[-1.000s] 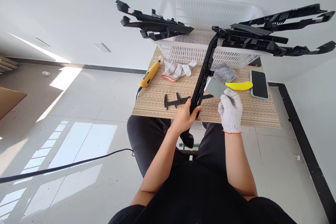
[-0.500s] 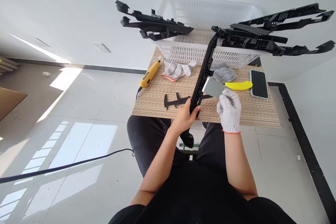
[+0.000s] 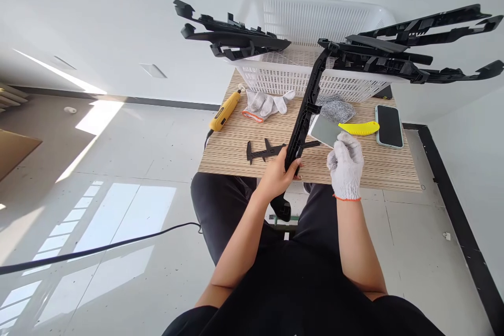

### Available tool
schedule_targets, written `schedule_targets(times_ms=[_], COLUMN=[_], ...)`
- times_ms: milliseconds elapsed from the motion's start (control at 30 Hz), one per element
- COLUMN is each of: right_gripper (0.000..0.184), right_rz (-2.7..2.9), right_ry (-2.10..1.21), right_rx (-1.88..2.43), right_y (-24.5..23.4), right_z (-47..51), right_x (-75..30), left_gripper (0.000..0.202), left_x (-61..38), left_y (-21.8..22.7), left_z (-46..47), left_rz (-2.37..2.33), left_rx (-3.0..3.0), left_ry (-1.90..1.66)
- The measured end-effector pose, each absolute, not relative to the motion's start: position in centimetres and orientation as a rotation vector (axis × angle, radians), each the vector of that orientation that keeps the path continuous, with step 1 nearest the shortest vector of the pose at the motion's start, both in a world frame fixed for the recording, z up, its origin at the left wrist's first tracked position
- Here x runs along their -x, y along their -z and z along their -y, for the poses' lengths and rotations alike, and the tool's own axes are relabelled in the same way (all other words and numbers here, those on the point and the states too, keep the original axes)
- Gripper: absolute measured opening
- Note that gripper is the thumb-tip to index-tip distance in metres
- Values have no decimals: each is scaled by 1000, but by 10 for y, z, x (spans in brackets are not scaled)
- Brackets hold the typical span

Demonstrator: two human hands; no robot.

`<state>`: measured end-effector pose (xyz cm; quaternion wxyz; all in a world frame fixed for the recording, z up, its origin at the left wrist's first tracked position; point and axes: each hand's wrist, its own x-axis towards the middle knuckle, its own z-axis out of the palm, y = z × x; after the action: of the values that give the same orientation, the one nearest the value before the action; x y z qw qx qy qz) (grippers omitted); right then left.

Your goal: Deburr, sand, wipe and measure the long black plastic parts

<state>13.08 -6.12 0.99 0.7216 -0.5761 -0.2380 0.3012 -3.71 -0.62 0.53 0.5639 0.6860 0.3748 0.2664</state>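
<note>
My bare left hand [image 3: 280,174] is wrapped around the lower part of a long black plastic trim piece [image 3: 306,110]. The piece slants upward, and its top end reaches the basket's front rim. In a white knit glove with an orange cuff, my right hand [image 3: 346,165] pinches the right edge of a grey-green sheet with a pale edge, seemingly sandpaper [image 3: 326,130]. This sheet lies just right of the trim piece; whether they touch I cannot tell. Behind the trim piece, a black caliper [image 3: 260,153] rests on the table, partly hidden.
A white plastic basket [image 3: 275,71] holds several black trim pieces [image 3: 244,39] jutting out both sides. On the wooden table [image 3: 378,173] lie a yellow rotary tool [image 3: 225,111], a white glove [image 3: 268,104], a grey cloth [image 3: 336,109], a yellow-handled knife [image 3: 359,128] and a phone [image 3: 389,126].
The sheet in my right hand has shifted slightly right and away from the trim piece, and its angle has changed. My left hand and the trim piece stay in place.
</note>
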Motion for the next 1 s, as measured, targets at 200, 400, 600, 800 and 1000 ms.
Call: schedule_targets(times_ms=[200, 400, 600, 800, 1000], right_gripper=[28, 26, 29, 28, 31], right_rz=[734, 590, 806, 562, 718], right_ry=[-839, -640, -906, -636, -861], right_rx=[1357, 1358, 1400, 1347, 1382], right_y=[-10, -10, -10, -10, -8], right_z=[67, 66, 69, 64, 65], right_x=[-126, -124, -124, -122, -122], left_gripper=[36, 36, 30, 35, 34], left_x=[37, 36, 36, 35, 35], left_y=[-5, -7, -5, -7, -6], left_z=[6, 7, 5, 6, 6], left_rz=[-889, -869, -886, -882, -881], left_rx=[-1625, -1583, -1665, -1592, -1636], left_ry=[-628, -630, -607, -629, -642])
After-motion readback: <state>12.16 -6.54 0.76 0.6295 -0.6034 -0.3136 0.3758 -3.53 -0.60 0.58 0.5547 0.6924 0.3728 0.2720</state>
